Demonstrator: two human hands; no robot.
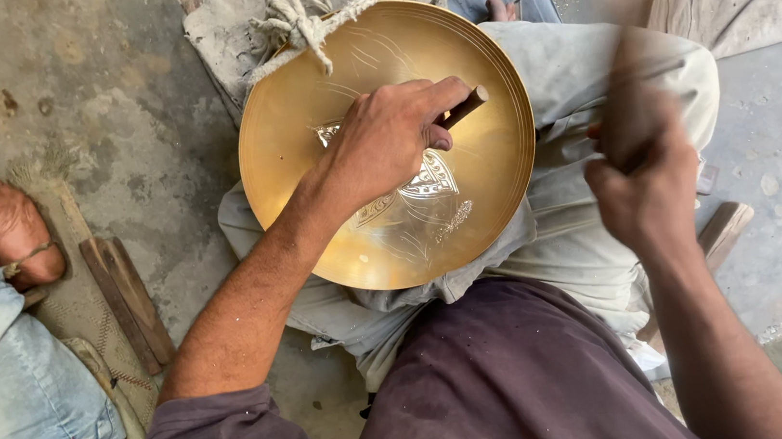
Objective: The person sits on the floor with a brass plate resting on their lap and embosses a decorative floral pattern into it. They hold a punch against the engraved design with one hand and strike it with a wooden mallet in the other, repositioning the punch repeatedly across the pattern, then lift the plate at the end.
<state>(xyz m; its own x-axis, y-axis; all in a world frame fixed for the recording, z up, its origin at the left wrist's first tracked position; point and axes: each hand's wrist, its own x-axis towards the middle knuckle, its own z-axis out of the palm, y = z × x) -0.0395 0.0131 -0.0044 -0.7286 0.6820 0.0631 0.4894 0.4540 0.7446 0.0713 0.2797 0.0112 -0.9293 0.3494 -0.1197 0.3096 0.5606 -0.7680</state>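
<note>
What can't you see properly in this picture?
- Chisel tip: head view, hidden under the left hand.
- Tool in the right hand: smeared by motion blur, its kind unclear.
- Plate engraving: partly covered by the left hand.
- Person at the left with bare foot: cut off by the edge.

The round plate [387, 142] is brass-coloured metal, smooth and glossy, with a finely scratched, brighter engraved pattern at its centre. The left hand [387, 138] grips a dark, matt chisel [464, 106] that looks like wood or dull metal. At twelve o'clock lies coarse, frayed rope [312, 22] on rough grey cloth [235, 23]. The floor [109, 114] is rough, stained concrete. At nine o'clock lie matt wooden sticks [128, 300].
</note>
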